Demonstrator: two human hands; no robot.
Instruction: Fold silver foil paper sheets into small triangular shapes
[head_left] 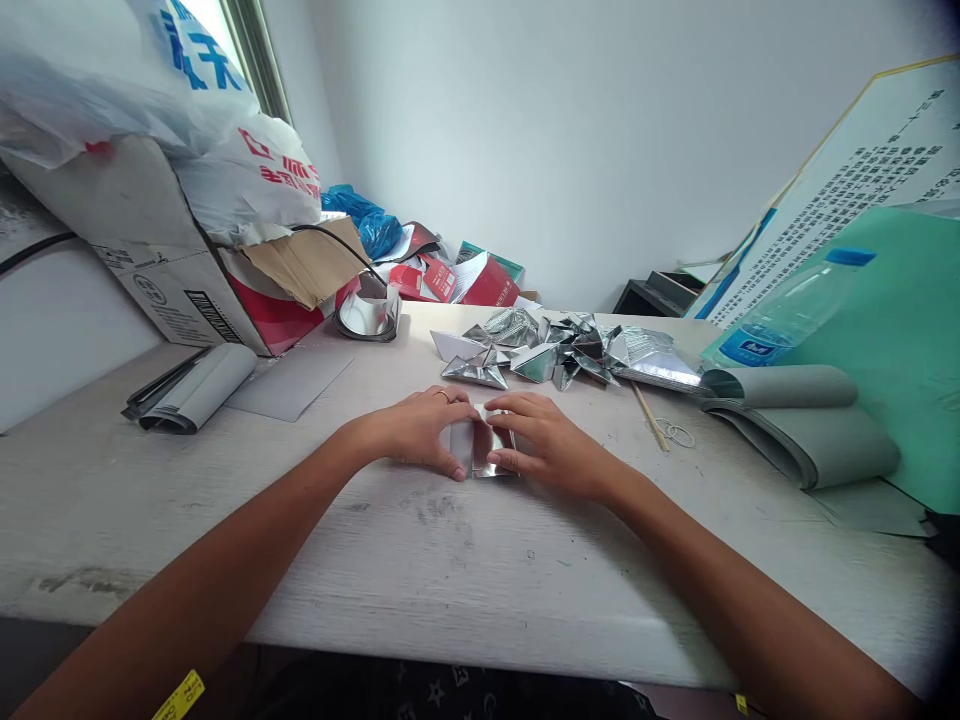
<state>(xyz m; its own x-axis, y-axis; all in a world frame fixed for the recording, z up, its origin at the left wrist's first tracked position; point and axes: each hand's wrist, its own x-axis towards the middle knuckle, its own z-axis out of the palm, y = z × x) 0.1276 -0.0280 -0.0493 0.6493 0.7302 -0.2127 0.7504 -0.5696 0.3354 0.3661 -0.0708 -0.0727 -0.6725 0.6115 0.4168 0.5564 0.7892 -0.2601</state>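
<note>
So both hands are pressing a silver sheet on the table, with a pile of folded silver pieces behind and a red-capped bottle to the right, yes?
Not quite: the head view shows the bottle has a blue cap, not red. The rest holds: left hand and right hand press the silver sheet on the table, folded silver pieces behind.

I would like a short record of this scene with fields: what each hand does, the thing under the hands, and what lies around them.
left hand: fingers press the left part of the foil sheet
right hand: fingers press its right part
foil sheet: small, silver, flat on the table
behind: pile of folded foil pieces
right side: stick, rubber bands, grey rolls, bottle
left side: box under plastic bags
</note>
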